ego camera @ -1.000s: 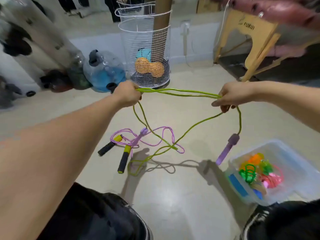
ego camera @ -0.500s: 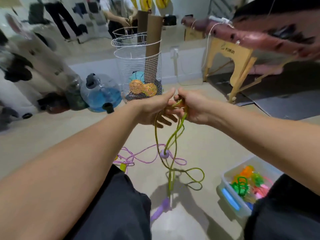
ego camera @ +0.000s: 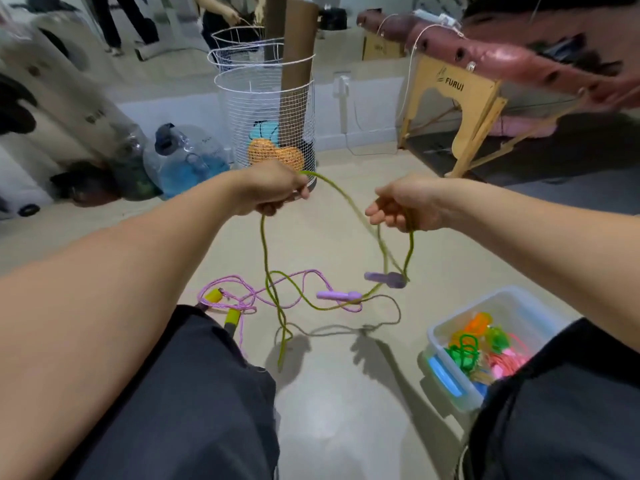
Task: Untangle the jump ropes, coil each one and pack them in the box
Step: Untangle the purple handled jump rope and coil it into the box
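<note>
A green jump rope (ego camera: pixel 265 251) hangs between my hands above the floor. My left hand (ego camera: pixel 277 190) grips a bunch of its strands. My right hand (ego camera: pixel 403 206) holds the rope with curled fingers, and strands drop from it. The rope's two purple handles (ego camera: pixel 384 279) (ego camera: pixel 337 295) dangle in the air below my right hand. A pink jump rope (ego camera: pixel 239 289) with yellow-and-black handles (ego camera: pixel 231 317) lies tangled on the floor, partly hidden by my left knee. The clear plastic box (ego camera: pixel 446 336) sits on the floor at the right, holding coiled green, orange and pink ropes.
A white wire basket (ego camera: pixel 265 109) with a cardboard tube stands straight ahead. Clear bags (ego camera: pixel 187 157) and bottles lie at the left. A wooden-legged padded table (ego camera: pixel 460 98) is at the right rear. My knees fill the lower view.
My hands have moved apart again after meeting half a second ago, with the green rope stretched in an arc between them. Both purple handles now hang off the floor.
</note>
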